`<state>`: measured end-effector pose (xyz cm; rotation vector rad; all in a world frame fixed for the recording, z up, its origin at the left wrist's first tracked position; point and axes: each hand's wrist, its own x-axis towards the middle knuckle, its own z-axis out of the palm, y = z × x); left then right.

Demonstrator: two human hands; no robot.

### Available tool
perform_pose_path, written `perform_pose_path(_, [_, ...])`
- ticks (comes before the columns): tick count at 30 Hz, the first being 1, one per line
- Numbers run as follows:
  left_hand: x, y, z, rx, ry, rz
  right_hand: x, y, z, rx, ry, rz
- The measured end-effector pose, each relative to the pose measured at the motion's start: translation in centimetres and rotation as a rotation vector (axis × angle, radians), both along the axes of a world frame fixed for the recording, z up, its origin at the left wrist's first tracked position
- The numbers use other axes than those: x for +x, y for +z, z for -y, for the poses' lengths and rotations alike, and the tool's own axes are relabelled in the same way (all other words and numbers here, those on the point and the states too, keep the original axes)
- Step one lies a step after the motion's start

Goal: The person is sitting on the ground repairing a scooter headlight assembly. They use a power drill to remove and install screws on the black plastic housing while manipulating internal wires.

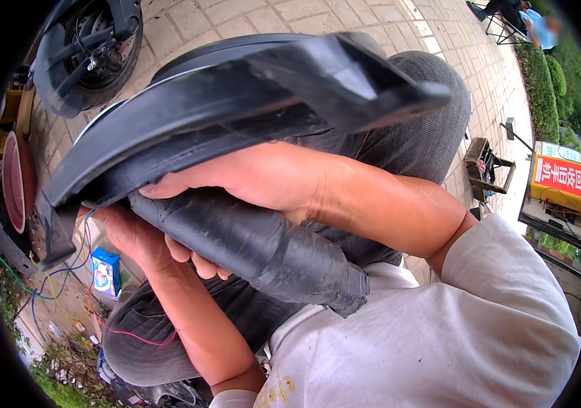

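Note:
In front of my chest I hold a large curved black plastic mudguard [188, 102], its bracket-like right end blurred. Below it lies a thick black tube-like piece [256, 245], wrapped in layers and ragged at its right end. Whether the two are joined I cannot tell. My right hand [256, 173] is closed over the wrapped piece, thumb along the mudguard's lower edge. My left hand [130, 234] grips under the mudguard's left end, its fingers partly hidden. Several fingertips show beneath the wrapped piece.
A wheel with a disc brake [93, 61] stands at the upper left. A reddish basin [15, 180], a blue box [105, 272] and loose wires lie on the left. Toward the right are a tool carrier [487, 166] and a yellow-red box [569, 183]. A person [542, 30] sits farther off.

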<state>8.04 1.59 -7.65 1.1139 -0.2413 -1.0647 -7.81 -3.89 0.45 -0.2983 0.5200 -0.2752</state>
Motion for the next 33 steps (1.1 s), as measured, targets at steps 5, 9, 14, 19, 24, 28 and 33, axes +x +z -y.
perform_pose_path(5, [1.2, -1.1, 0.2, 0.111, 0.022, 0.114, -0.7, 1.0, -0.5, -0.269, 0.153, -0.114])
perform_pose_path(9, [1.5, -0.9, 1.5, -0.033, -0.016, 0.058, -1.2, 0.9, -1.6, -0.503, 0.203, -0.108])
perform_pose_path(14, [0.0, 1.1, 1.8, 0.027, 0.019, -0.074, -3.1, 0.8, -2.6, -0.855, 0.223, -0.036])
perform_pose_path(19, [-0.4, 2.6, 1.5, -0.053, 0.053, -0.328, -8.1, 2.3, -3.1, -0.505, -0.146, 0.062])
perform_pose_path(24, [-1.2, 3.0, 1.3, -0.100, 0.019, -0.419, -10.0, 1.1, -2.4, -0.484, -0.597, -0.165])
perform_pose_path(28, [-2.2, 3.2, 1.5, -0.065, 0.057, -0.367, -9.4, 0.6, -2.9, -0.460, -0.481, -0.058])
perform_pose_path(33, [-3.5, 3.4, 1.2, 0.007, 0.090, -0.267, -8.0, 0.5, -3.3, -0.366, -0.358, -0.085])
